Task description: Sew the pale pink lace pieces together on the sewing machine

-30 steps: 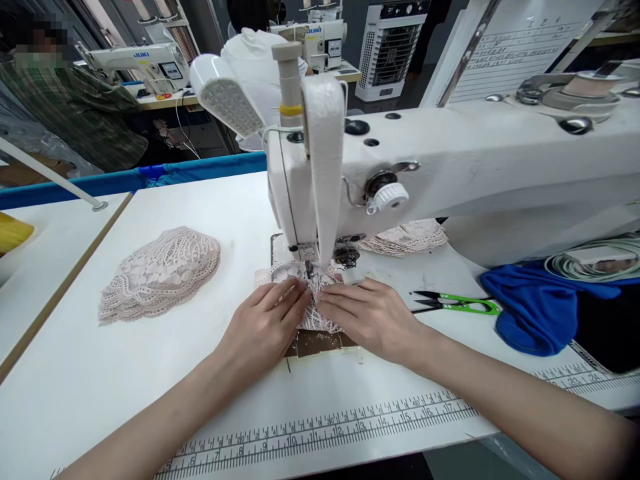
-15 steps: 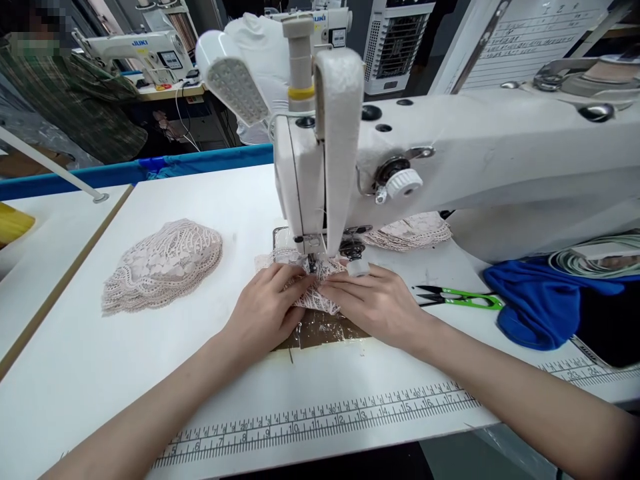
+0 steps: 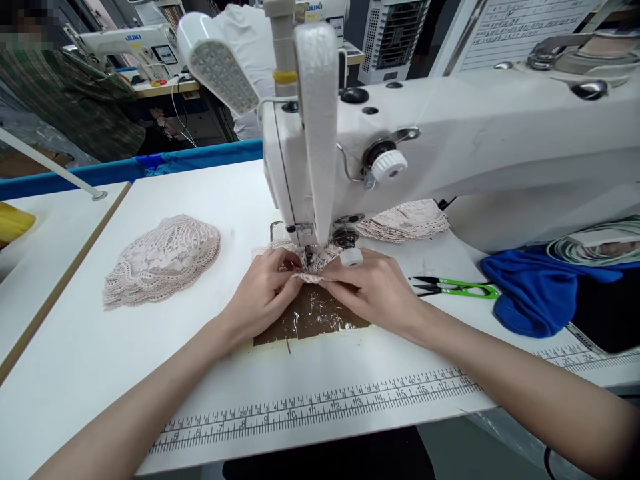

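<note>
A pale pink lace piece (image 3: pixel 316 261) lies under the needle area of the white sewing machine (image 3: pixel 425 147). Its near edge is lifted and pinched between the thumb and fingers of my left hand (image 3: pixel 265 287). From the other side, my right hand (image 3: pixel 383 288) grips the same edge, thumb below and fingers above. Part of the lace is hidden behind my fingers and the machine head. Beneath my hands a brown taped patch (image 3: pixel 315 313) covers the tabletop. A stack of lace pieces (image 3: pixel 163 263) rests to the left, and another lace stack (image 3: pixel 405 221) sits behind the needle.
Green-handled thread snips (image 3: pixel 457 287) lie right of my right hand, near a blue cloth (image 3: pixel 535 293) and a dark phone-like device (image 3: pixel 605 323). A printed ruler (image 3: pixel 295 413) runs along the front edge. A co-worker in a plaid shirt (image 3: pixel 65 100) is at the back left.
My fingers have gone from pressing the lace flat to pinching and lifting its near edge, uncovering more of the brown patch. The view has shifted slightly.
</note>
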`<state>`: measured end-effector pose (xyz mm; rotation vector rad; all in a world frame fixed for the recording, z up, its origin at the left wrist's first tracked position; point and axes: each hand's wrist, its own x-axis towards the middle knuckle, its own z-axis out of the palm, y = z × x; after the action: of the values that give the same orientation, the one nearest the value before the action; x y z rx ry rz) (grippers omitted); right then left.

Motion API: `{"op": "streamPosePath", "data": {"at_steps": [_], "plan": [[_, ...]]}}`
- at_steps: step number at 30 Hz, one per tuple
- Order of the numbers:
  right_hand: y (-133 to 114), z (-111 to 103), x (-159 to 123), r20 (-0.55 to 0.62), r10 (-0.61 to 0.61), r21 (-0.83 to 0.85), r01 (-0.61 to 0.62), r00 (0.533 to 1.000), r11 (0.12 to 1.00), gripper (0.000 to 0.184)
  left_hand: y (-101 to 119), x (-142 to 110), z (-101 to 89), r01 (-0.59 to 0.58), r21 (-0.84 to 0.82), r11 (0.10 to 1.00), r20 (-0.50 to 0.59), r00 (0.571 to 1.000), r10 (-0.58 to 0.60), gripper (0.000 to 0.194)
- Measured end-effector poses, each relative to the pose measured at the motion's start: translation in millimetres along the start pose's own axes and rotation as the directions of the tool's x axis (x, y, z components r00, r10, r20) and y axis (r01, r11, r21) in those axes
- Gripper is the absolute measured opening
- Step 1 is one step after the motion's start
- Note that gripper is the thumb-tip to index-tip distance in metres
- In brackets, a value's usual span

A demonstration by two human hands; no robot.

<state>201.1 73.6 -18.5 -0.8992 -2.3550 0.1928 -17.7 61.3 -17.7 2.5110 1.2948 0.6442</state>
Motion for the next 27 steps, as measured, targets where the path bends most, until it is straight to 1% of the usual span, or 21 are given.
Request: {"op": "streamPosePath", "data": {"at_steps": [1,3,4,6,8,11,22,27], "plan": [[-0.5,0.0,-2.0,0.003,-0.047,0.010,0.047,0.999,0.999,0.022,0.8,-3.6,0.6,-0.075,0.084,0.994,-0.007,0.997,0.076,0.029],[-1.8,-0.1,-6.0,0.015,-0.147,-0.020,0.148,0.989,0.989,0.022,3.8,-11.2,2.1,-0.208,0.253,0.945,-0.018,0.975,0.220,0.028],[-2.6,-0.2,-7.6,0.020,-0.187,-0.049,0.188,0.982,0.981,0.023,5.7,-14.6,2.8,-0.250,0.319,0.914,-0.020,0.963,0.270,0.030],[-4.0,-0.1,-9.9,0.022,-0.232,-0.105,0.233,0.972,0.967,0.027,9.3,-19.6,4.3,-0.288,0.405,0.867,-0.019,0.946,0.323,0.031],[-4.9,0.3,-10.8,0.020,-0.247,-0.128,0.247,0.969,0.960,0.029,11.4,-21.7,5.4,-0.297,0.446,0.844,-0.007,0.942,0.335,0.031],[-4.7,1.7,-11.0,0.003,-0.250,-0.134,0.248,0.968,0.959,0.029,11.8,-21.3,5.5,-0.304,0.461,0.834,0.005,0.940,0.340,0.031],[-1.9,6.8,-10.9,-0.039,-0.240,-0.145,0.232,0.970,0.962,0.026,7.3,-18.5,3.1,-0.270,0.424,0.865,-0.017,0.952,0.305,0.033],[2.1,11.4,-7.2,-0.078,-0.263,-0.175,0.246,0.962,0.953,0.021,1.2,-13.1,3.9,-0.251,0.425,0.870,-0.031,0.956,0.291,0.034]]}}
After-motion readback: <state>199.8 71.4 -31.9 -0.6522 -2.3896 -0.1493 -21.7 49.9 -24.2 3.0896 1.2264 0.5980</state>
